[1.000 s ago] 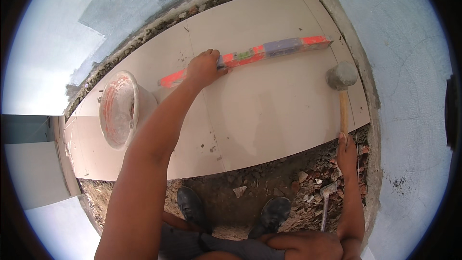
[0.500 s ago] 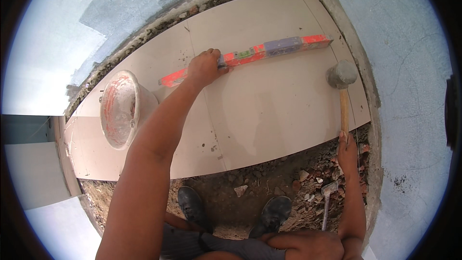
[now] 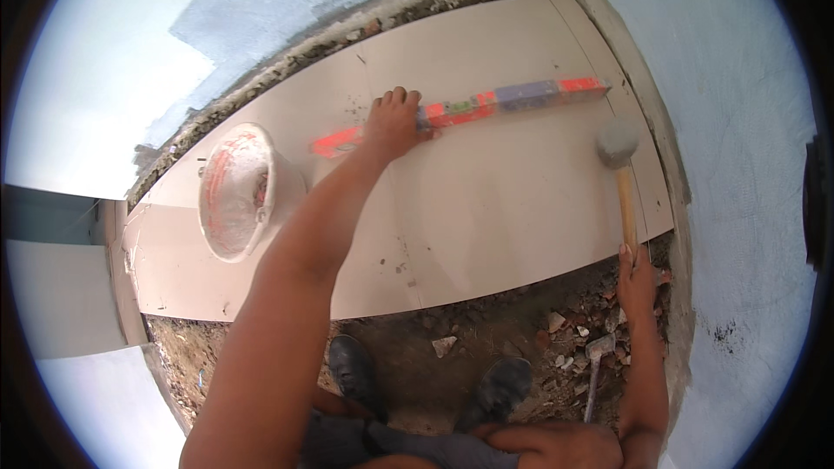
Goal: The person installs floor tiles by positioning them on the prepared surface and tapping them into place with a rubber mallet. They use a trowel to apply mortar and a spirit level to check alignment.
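Note:
A red spirit level (image 3: 526, 98) with a purple-blue section and a green vial window lies slantwise across the pale floor tiles (image 3: 486, 200). My left hand (image 3: 396, 124) is closed around it left of its middle. In my right hand (image 3: 636, 282), near the tiles' front edge at the right, is the end of a wooden handle. It belongs to a mallet with a grey head (image 3: 618, 142), which is over the right part of the tiles, near a tile joint. Whether the head touches the tile, I cannot tell.
A whitish bucket (image 3: 276, 200) with reddish smears stands on the tiles at left. Blue walls (image 3: 738, 165) border the floor at right and back. Before the tiles is bare soil with rubble (image 3: 556, 321), my two dark shoes (image 3: 354, 369) and a metal-headed tool (image 3: 599, 347).
The whole view has shifted slightly, moving the scene rightward. The mallet head appears a little turned. Both hands keep their grips, and the level lies about the same way on the tiles.

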A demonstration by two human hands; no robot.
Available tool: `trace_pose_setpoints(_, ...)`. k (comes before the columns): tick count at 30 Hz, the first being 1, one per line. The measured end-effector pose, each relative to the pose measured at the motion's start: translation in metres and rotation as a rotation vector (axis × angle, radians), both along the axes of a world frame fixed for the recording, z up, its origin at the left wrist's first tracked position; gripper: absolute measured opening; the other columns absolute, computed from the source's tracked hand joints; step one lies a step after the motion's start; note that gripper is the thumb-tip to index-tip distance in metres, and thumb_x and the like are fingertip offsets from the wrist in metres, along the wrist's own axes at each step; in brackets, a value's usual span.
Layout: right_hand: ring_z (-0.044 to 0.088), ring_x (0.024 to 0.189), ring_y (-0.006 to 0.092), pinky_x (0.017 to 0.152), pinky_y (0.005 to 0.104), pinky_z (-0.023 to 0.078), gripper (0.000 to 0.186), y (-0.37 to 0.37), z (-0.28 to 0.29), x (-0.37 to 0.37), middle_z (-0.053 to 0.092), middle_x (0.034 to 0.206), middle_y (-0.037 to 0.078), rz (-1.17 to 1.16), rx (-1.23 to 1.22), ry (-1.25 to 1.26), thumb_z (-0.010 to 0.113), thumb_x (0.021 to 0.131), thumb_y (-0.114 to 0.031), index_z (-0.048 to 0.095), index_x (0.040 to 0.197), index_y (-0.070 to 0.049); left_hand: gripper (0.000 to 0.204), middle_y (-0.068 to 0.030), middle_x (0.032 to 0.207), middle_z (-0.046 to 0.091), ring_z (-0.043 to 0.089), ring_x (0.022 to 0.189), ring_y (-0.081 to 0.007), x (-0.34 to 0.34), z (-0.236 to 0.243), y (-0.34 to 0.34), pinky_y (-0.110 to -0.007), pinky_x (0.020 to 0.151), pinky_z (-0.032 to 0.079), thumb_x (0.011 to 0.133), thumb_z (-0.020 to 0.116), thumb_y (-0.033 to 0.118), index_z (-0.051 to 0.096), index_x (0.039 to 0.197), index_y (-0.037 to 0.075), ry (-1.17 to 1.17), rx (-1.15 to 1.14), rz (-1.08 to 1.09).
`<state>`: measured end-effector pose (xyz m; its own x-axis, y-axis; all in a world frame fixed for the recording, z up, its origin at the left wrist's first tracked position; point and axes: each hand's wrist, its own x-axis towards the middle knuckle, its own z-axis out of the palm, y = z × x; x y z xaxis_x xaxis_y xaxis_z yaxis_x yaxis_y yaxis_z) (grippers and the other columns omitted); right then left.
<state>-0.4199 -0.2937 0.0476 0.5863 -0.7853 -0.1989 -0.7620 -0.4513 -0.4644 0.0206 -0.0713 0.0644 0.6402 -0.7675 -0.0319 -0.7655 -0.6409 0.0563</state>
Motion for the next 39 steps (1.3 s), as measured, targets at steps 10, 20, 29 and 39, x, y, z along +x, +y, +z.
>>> trace_pose_setpoints(10,0.061,0.097,0.0393,0.081,0.05,0.048,0.034,-0.024,0.002,0.042,0.061,0.106,0.022,0.467,-0.451,-0.004,0.061,0.093,-0.033,0.057,0.108,-0.002,0.083,-0.0281,0.155,0.025,0.02,0.147,-0.0409,-0.111,0.021,0.136,-0.051,0.12,0.017,0.083,0.067,0.048,0.04,0.143,-0.003,0.058,0.217,-0.586)
trace_pose_setpoints(20,0.054,0.091,0.041,0.08,0.0449,0.043,0.018,0.053,0.067,0.043,0.054,0.088,0.02,0.559,-0.147,-0.105,0.062,0.087,-0.005,0.051,0.1,0.0,0.067,-0.0192,0.128,0.061,0.058,0.119,-0.0285,-0.175,0.143,0.346,-0.04,0.103,0.045,0.091,0.063,0.05,0.052,0.132,-0.002,1.092,0.27,0.488)
trace_pose_setpoints(29,0.059,0.111,0.0385,0.092,0.0486,0.048,0.059,0.127,0.265,-0.014,0.061,0.122,0.02,0.655,0.593,0.032,0.058,0.091,-0.057,0.064,0.116,-0.004,0.077,-0.0263,0.131,0.055,0.053,0.124,-0.0381,-0.252,0.254,0.343,-0.048,0.106,0.039,0.092,0.052,0.059,0.05,0.131,-0.007,0.562,-0.612,0.653)
trace_pose_setpoints(39,0.061,0.102,0.0444,0.088,0.0526,0.05,0.043,0.126,0.246,-0.033,0.062,0.114,0.022,0.725,0.086,-0.033,0.055,0.097,-0.041,0.062,0.114,-0.002,0.058,-0.0242,0.122,0.061,0.056,0.12,-0.0393,-0.192,0.257,0.342,-0.055,0.108,0.035,0.087,0.059,0.04,0.056,0.123,-0.005,0.653,-0.306,0.211)
